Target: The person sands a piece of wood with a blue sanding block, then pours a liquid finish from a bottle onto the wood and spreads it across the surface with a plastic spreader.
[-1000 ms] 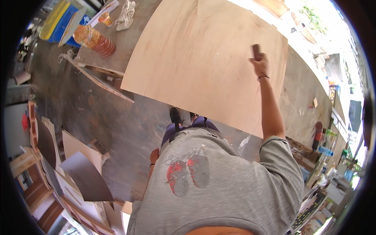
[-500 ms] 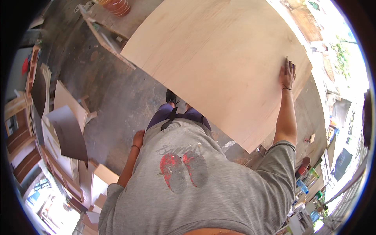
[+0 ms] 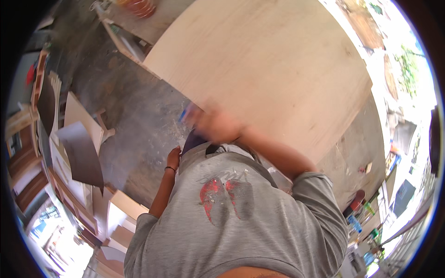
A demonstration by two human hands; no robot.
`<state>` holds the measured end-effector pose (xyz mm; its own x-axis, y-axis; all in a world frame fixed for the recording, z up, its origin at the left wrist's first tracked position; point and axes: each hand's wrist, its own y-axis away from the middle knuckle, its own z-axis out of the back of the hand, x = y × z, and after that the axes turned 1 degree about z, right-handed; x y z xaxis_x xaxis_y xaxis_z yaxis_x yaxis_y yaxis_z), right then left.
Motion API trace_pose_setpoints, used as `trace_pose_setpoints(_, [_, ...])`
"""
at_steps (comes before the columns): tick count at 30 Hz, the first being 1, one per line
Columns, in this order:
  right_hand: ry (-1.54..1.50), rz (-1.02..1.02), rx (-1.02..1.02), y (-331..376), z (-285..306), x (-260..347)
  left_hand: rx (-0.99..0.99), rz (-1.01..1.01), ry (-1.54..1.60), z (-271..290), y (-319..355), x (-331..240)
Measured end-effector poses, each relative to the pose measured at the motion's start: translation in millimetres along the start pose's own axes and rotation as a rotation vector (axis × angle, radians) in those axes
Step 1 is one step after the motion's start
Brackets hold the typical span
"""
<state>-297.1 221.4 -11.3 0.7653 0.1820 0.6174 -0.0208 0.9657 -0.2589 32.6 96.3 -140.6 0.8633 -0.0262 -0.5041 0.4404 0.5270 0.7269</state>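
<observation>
A large sheet of pale plywood (image 3: pixel 269 69) lies flat before me, its near left edge running slantwise past my legs. My right hand (image 3: pixel 215 124) is over that near edge, just in front of my waist. Motion smears its fingers, so their pose cannot be made out. A small blue patch (image 3: pixel 184 114) shows at the fingertips; whether it is something held is unclear. My left hand (image 3: pixel 174 158) hangs low beside my left hip, clear of the plywood, its fingers partly turned away from view.
Cut boards and panels (image 3: pixel 81 150) lean at the left, by wooden shelving (image 3: pixel 23 185). A wooden bench (image 3: pixel 125 46) bearing a reddish container (image 3: pixel 139 7) stands at the far left of the sheet. Plastic bottles (image 3: pixel 356 224) and clutter are at the lower right. The concrete floor (image 3: pixel 125 111) is stained.
My right hand has left the far right part of the plywood, where it lay flat, and swung left across to my waist. My left hand has shifted slightly right and up.
</observation>
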Motion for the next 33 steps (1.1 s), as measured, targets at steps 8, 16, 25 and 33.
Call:
trace_pose_setpoints(8, [0.809,-1.201,-0.230,101,190,-235,-0.104,-0.028,-0.211,-18,40,58])
trace_pose_setpoints(16, [0.106,0.226,0.184,-40,-30,-9,-0.024,-0.009,-0.246,-46,70,76])
trace_pose_setpoints(25, [0.791,-0.841,-0.426,83,251,-375,-0.067,-0.045,-0.361,-25,29,48])
trace_pose_setpoints(33, [0.743,-0.423,-0.235,-121,147,-339,-0.256,0.298,0.224,-14,71,49])
